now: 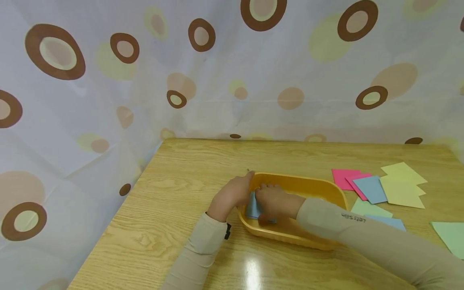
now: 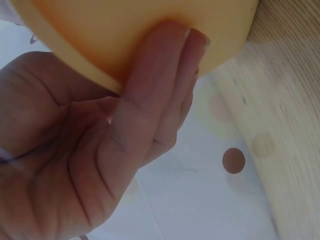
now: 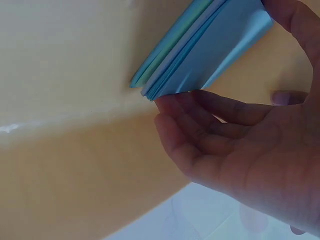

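Observation:
An orange plastic basin (image 1: 309, 186) stands on the wooden table. At its left end my left hand (image 1: 232, 194) grips the rim; in the left wrist view the fingers (image 2: 150, 85) lie flat along the outer wall. My right hand (image 1: 277, 201) reaches down inside the basin at that same end. It holds a small stack of blue and green paper squares (image 3: 220, 50) between thumb and fingers, close to the basin wall. From the head view part of the blue paper (image 1: 253, 208) shows between the two hands, and the rest is hidden beneath the right hand.
Right of the basin lie loose paper squares: pink (image 1: 344, 178), blue (image 1: 371, 190), yellow (image 1: 402, 192) and pale green (image 1: 369, 208), partly overlapping. Another green sheet (image 1: 451, 237) lies at the far right. A patterned curtain (image 1: 224, 68) hangs behind and left of the table (image 1: 181, 177).

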A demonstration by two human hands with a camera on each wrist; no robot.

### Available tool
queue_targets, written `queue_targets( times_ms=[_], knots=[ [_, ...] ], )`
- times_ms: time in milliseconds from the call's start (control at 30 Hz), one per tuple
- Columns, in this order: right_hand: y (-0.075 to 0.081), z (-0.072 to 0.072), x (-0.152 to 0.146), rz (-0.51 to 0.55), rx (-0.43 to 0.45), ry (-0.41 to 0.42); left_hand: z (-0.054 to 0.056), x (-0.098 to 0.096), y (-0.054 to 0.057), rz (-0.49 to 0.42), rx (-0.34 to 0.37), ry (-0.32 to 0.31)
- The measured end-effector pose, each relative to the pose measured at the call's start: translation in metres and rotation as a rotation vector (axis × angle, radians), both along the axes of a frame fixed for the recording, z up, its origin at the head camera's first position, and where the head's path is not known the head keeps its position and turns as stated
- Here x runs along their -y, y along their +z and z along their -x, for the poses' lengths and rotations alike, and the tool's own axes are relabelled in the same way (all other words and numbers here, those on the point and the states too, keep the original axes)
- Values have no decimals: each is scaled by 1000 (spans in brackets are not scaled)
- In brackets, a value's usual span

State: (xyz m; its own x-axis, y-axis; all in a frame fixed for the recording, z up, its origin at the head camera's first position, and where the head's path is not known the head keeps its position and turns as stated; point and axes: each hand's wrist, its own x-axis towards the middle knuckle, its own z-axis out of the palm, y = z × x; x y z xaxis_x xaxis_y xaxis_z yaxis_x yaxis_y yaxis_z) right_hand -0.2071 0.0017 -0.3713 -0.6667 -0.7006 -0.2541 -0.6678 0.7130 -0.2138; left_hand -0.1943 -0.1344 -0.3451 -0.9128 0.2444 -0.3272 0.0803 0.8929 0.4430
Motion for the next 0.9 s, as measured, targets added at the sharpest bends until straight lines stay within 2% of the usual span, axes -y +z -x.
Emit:
queue_targets(
  times_ms=[133, 300, 467, 567, 733, 900],
  knots=[
    [1, -1, 1, -1, -11, -8, 0, 0, 1, 0, 1, 0],
    [1, -2, -2, 12, 57, -52, -1, 0, 0, -6, 1, 3],
    [3, -1, -14, 123, 169, -160, -2, -2, -2, -13, -13, -10],
    [7, 0, -22, 165, 198, -219, -2, -2, -1, 0, -16, -4],
    [14, 2, -32, 175, 242, -246, -1, -2, -1, 17, -26, -4],
    [11, 6, -32, 242, 270, -267, -1, -1, -1, 21, -27, -4]
  ],
)
